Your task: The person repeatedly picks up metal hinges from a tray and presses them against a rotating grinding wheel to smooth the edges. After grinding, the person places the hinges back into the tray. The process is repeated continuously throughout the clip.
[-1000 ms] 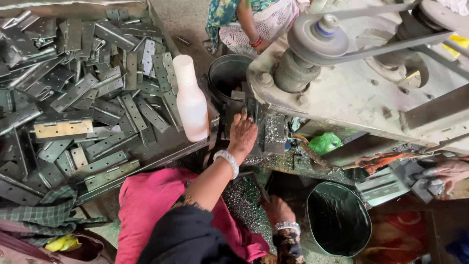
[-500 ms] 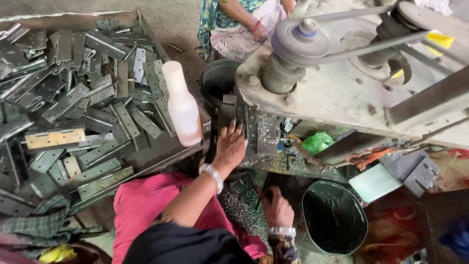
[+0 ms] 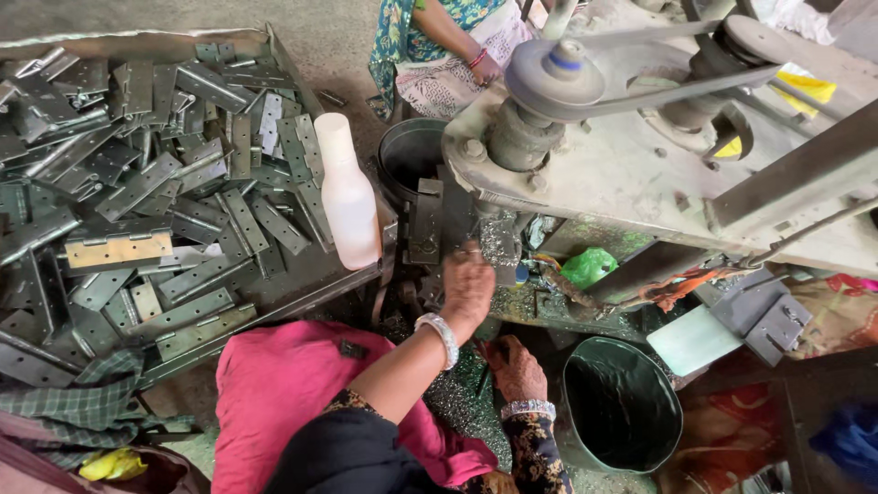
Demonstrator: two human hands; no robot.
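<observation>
The hinge plate (image 3: pixel 426 222) stood against the front of the drill press (image 3: pixel 640 174), long axis upright, top end pointing toward the spindle housing, just beside the dark bucket (image 3: pixel 409 157). My left hand (image 3: pixel 467 285) had come up from half a second before and sat at the machine's lower edge, right of the plate's bottom end; fingers curled toward the metal, but I could not tell whether they gripped anything. That rise put the hand at the work point, so I judged a piece was being set or steadied there. My right hand (image 3: pixel 518 370) lay low on the swarf-covered ground, fingers spread flat, holding nothing I could see. Out left, the white bottle (image 3: pixel 347 195) stood on the tray (image 3: pixel 302 284) of loose hinges (image 3: pixel 137 183). Another person's hand (image 3: pixel 485 69) rested beyond the machine.
</observation>
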